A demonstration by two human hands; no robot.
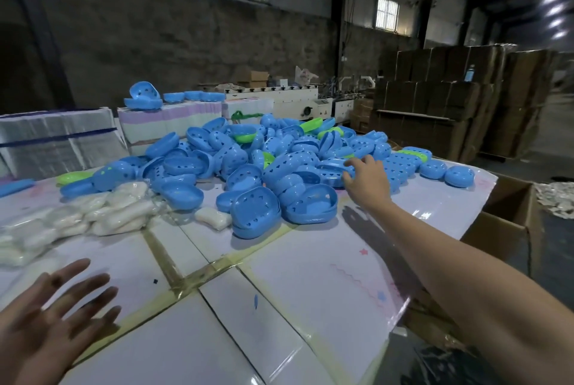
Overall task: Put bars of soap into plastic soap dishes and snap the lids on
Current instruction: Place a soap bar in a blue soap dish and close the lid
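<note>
A big heap of blue plastic soap dishes and lids (248,154), with a few green ones (245,137), covers the far half of the table. Wrapped white soap bars (118,213) lie in a pile at the left, and a single bar (214,218) rests beside a blue dish (256,213). My right hand (366,181) is stretched out to the heap, fingers spread and touching a blue lid (332,167) at its right side; whether it grips the lid I cannot tell. My left hand (62,307) hovers open over the near left of the table, holding nothing.
The table (279,307) is made of white taped panels. Wrapped white stacks (56,139) stand behind it at the left, some topped with blue dishes (146,95). An open cardboard box (509,217) sits off the right edge; stacked cartons (450,99) and a machine (298,99) fill the back.
</note>
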